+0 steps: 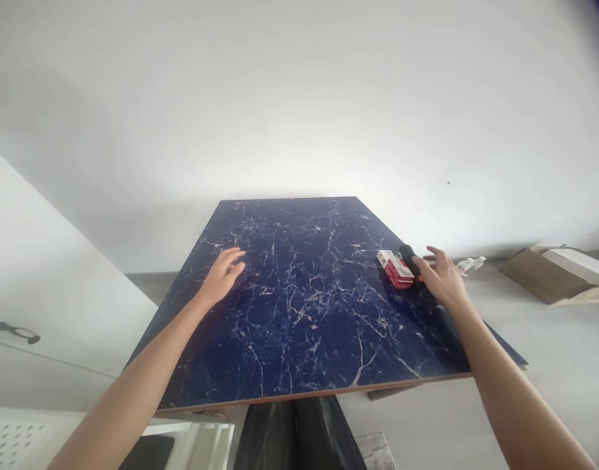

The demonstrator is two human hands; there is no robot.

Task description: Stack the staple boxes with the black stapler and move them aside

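Over the left side of the blue marble-patterned table [299, 339], my left hand [223, 277] is held with thumb and fingers apart and nothing in it. My right hand [442, 277] is at the table's right edge, its fingers loosely spread. Beside its thumb lies a black object with an orange part [407, 256], partly covered by the hand; whether they touch I cannot tell. Just left of that object are red-and-white small boxes [396, 269], apparently stacked. A crumpled white plastic piece [470, 264] shows beyond my right fingers.
An open cardboard box [544, 274] is on the right, past the table edge. A white wall [299, 98] rises behind the table. On the left stands a white cabinet with a dark handle [15, 331]. My legs in dark trousers [296, 437] are below the front edge.
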